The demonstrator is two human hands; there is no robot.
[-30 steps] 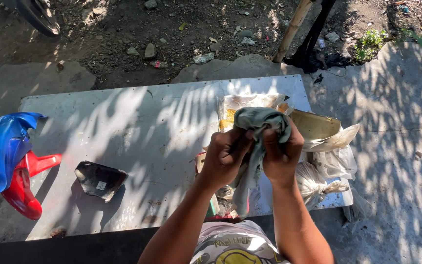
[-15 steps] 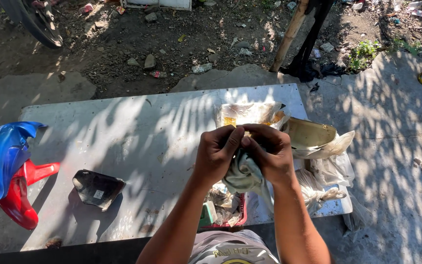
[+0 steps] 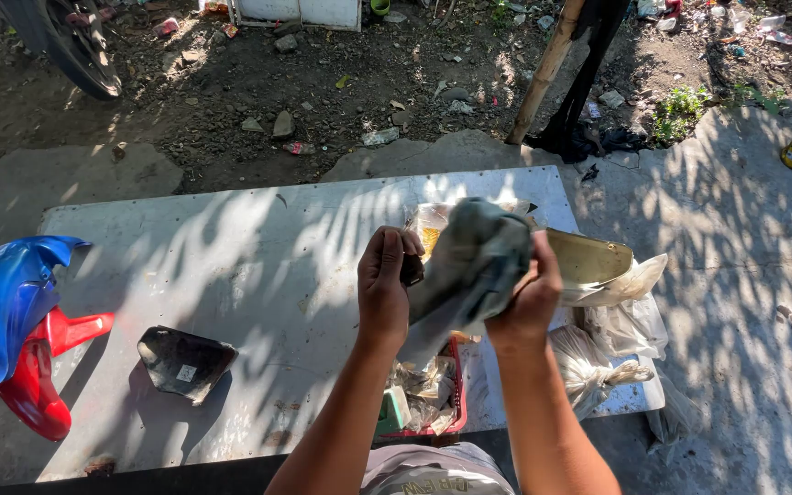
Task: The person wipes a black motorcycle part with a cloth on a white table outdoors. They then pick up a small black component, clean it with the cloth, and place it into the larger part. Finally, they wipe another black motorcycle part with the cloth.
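My right hand (image 3: 529,298) grips a grey-green cloth (image 3: 469,266) bunched up above the white table (image 3: 258,266). My left hand (image 3: 385,284) is closed around a small dark object (image 3: 412,269), held against the cloth's left side. The cloth's lower end hangs down between my forearms. Both hands are raised over the table's right half, above a red basket (image 3: 456,403) with clutter in it.
A blue and red motorcycle fairing (image 3: 16,321) lies at the table's left end, a black plastic panel (image 3: 185,362) beside it. A tan curved panel (image 3: 588,257) and knotted plastic bags (image 3: 598,357) sit at the right edge. Dirt ground, a wheel (image 3: 71,41) and a wooden pole (image 3: 547,69) lie beyond.
My hands have risen and moved slightly apart. The cloth, earlier draped down between both hands, is now bunched in my right hand while my left holds the small dark object.
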